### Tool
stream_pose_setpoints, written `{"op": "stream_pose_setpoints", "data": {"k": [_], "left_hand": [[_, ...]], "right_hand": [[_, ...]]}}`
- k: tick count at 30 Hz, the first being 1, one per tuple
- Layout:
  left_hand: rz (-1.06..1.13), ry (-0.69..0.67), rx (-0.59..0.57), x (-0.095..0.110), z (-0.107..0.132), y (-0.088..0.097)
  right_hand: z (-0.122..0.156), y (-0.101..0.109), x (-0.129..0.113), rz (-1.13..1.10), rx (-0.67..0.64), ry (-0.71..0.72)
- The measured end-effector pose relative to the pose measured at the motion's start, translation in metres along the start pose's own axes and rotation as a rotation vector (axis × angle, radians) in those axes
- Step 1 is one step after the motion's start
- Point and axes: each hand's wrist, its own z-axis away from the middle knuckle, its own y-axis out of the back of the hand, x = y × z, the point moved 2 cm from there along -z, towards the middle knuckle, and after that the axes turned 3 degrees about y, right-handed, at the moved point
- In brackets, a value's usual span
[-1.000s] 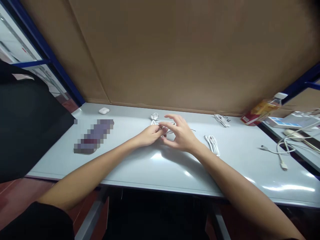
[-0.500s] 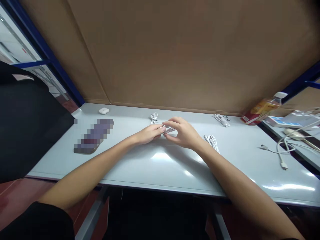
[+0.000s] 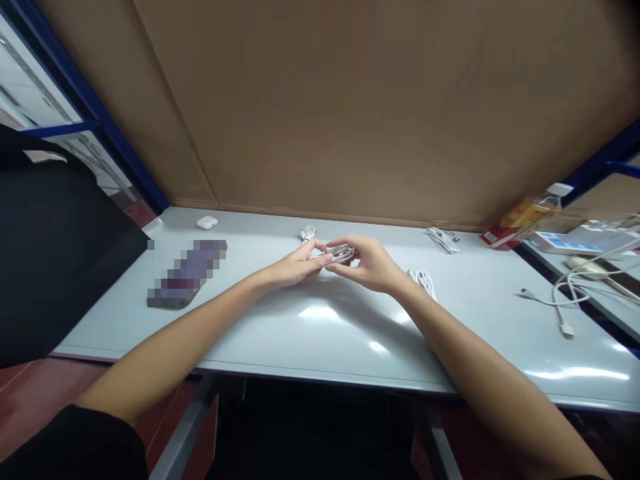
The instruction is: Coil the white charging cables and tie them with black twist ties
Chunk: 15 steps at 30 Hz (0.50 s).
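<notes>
A coiled white cable (image 3: 342,254) is held between both hands above the middle of the table. My left hand (image 3: 299,265) pinches its left end, where a thin dark tie shows near the fingertips. Thumb and fingers of my right hand (image 3: 367,264) close around the right end of the coil. Just behind my left hand lies a white cable bundle (image 3: 308,233), partly covered by it. Another white cable bundle (image 3: 423,283) rests beside my right forearm, which hides part of it.
A third cable bundle (image 3: 443,240) lies at the back right near a tilted drink bottle (image 3: 523,217). Loose white cable (image 3: 557,303) hangs over the table's right side. At left are a white earphone case (image 3: 207,223) and a pixelated flat object (image 3: 189,273). A brown panel (image 3: 350,113) stands behind.
My right fingers have closed in around the coil's right end, and more of the coil now shows between my hands. The left fingers have shifted their hold near the dark tie.
</notes>
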Motion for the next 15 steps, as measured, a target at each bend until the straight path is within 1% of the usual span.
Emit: {"op": "stream_pose_setpoints", "data": {"k": [4, 8, 11, 15], "left_hand": [[-0.038, 0.029, 0.030, -0.001, -0.001, -0.003], [-0.051, 0.061, 0.019, 0.000, -0.001, -0.006], [-0.022, 0.055, 0.008, 0.001, -0.001, -0.007], [-0.007, 0.004, -0.009, -0.001, -0.002, -0.006]], "right_hand": [[0.003, -0.007, -0.002, 0.097, 0.000, 0.074], [0.005, -0.014, 0.001, 0.231, -0.013, 0.044], [0.005, -0.014, 0.003, 0.223, -0.012, 0.045], [0.005, -0.013, 0.004, 0.204, -0.013, 0.057]]}}
